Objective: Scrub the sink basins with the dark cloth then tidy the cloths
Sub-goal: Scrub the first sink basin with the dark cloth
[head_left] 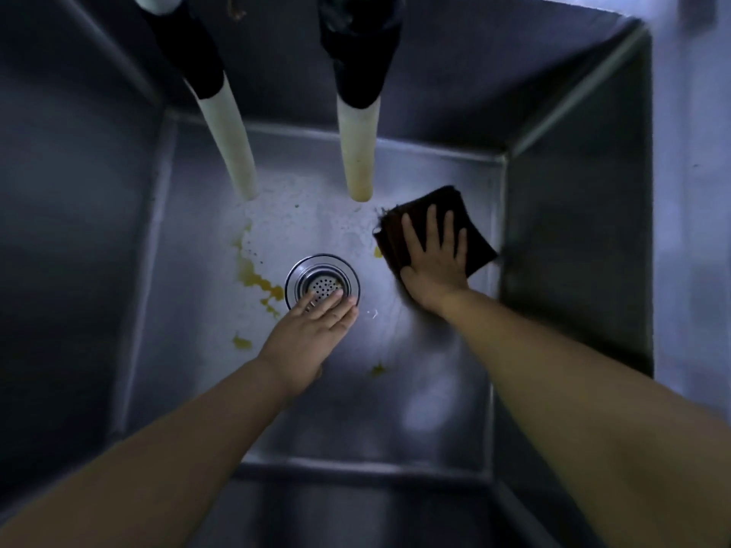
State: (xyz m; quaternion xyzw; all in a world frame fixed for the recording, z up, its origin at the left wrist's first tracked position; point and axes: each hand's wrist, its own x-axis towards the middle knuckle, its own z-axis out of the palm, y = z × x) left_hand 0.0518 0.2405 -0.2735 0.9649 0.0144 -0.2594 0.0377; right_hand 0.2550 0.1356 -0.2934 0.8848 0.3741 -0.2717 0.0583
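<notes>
— Any maker's name on that sink basin (573,239), or on the hoses?

— No lettering I can read anywhere from where I'm standing. Plain steel walls, and two pale hoses (358,152) hanging down from the back, each with a dark wrap higher up.

— Where's the dark cloth (470,227)?

— Flat on the basin floor, in the far right corner, its right edge just beside the right wall. The right hand (435,259) lies on top of it, palm down, fingers straight and spread, pressing rather than gripping. Cloth shows past the fingertips and on both sides of the hand; the heel of the palm sits over its near edge.

— And the other hand?

— The left hand (312,330) is flat too, fingers straight and together, holding nothing. The fingertips rest on the near rim of the drain strainer (321,279), which is set in the middle of the floor, to the left of the cloth and apart from it.

— Is the floor dirty?

— Yellow-orange stains (257,280) run left of the strainer, with smaller spots nearer us, and a whitish speckled film lies under the hose ends.
</notes>
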